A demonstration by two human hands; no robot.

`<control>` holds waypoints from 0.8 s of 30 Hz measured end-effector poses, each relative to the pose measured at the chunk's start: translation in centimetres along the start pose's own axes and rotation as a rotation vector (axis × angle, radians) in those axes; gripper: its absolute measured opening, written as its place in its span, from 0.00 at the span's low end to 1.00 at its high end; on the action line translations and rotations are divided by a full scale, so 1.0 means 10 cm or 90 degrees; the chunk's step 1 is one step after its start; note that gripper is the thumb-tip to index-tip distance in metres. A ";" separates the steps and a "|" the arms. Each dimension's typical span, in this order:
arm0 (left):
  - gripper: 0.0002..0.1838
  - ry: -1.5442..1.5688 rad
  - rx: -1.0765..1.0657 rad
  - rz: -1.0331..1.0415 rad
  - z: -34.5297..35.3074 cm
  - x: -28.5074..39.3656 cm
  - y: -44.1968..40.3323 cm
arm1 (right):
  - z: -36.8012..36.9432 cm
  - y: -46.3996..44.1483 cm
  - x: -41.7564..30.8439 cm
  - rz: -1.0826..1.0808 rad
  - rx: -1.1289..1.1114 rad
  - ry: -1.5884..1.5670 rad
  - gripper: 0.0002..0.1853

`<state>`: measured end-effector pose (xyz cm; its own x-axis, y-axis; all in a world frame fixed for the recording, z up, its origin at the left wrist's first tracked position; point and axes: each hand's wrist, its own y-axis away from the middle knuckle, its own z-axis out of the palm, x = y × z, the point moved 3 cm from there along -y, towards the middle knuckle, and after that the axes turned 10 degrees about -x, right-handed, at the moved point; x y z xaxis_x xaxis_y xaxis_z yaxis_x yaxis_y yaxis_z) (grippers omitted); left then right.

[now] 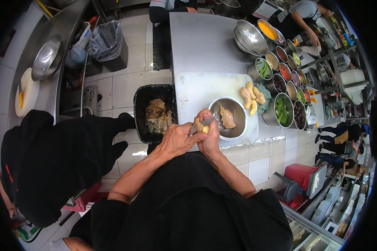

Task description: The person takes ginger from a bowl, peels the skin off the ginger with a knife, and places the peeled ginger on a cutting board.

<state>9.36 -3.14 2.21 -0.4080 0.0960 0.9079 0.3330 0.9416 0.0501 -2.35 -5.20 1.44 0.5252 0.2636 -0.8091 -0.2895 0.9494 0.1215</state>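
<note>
The left hand [176,139] is closed around a knife [207,121], its handle hidden, while the right hand [210,138] curls around a ginger piece [205,129], partly covered by fingers. Both are above the cutting board's [192,94] near corner, between bin [139,125] and bowl [244,131], with open board beyond.

Pale yellow root piece [203,129] between hands [176,139], grey knife blade [206,121] against it

Bright light glints off the floor tiles [123,88], while fisheye distortion bends the dark-cornered edges.
</note>
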 end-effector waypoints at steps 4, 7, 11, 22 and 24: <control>0.39 -0.064 0.054 0.035 0.02 -0.01 -0.01 | 0.02 -0.01 -0.02 -0.035 0.038 0.051 0.12; 0.38 -0.122 0.075 0.050 0.02 -0.02 -0.03 | 0.01 0.01 -0.02 -0.037 0.101 0.099 0.12; 0.38 -0.119 0.073 0.048 0.04 -0.08 -0.05 | 0.00 0.04 -0.03 0.003 0.172 0.134 0.12; 0.36 -0.107 0.051 0.050 0.03 -0.11 -0.06 | -0.01 0.03 0.02 0.001 0.174 0.102 0.11; 0.36 -0.106 0.053 0.035 0.04 -0.12 -0.06 | 0.05 0.04 -0.02 0.046 0.191 0.012 0.12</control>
<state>9.34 -3.69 0.92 -0.5291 0.1931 0.8263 0.2904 0.9562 -0.0375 -2.17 -4.80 1.88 0.4967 0.3319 -0.8020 -0.0756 0.9371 0.3409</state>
